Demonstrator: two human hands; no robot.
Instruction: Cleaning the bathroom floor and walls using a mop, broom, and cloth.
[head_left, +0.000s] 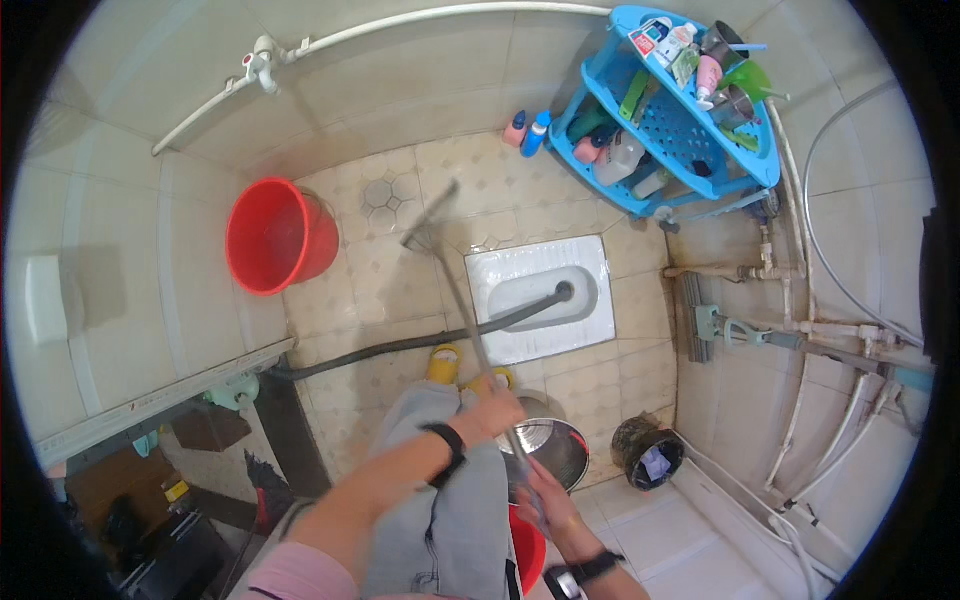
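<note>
A long-handled floor tool, with its shaft (461, 296) slanting away from me, is in both my hands. Its blurred crosswise head (430, 216), like a squeegee or brush, is over the tiled floor; I cannot tell whether it touches. My left hand (491, 412) grips the shaft partway down, and my right hand (551, 501) is around its near end. Beyond my yellow shoes (445, 363), a white squat toilet (540, 251) is set in the floor. A dark corrugated hose (405, 347) runs under the shaft, its end in the toilet's drain hole.
A red bucket (322, 240) stands by the left wall, near a floor drain (382, 195). A blue plastic rack (765, 165) holds bottles and cups. A metal basin (574, 450) and black bin (626, 442) are right of my legs. A sponge mop (705, 322) leans along the right wall.
</note>
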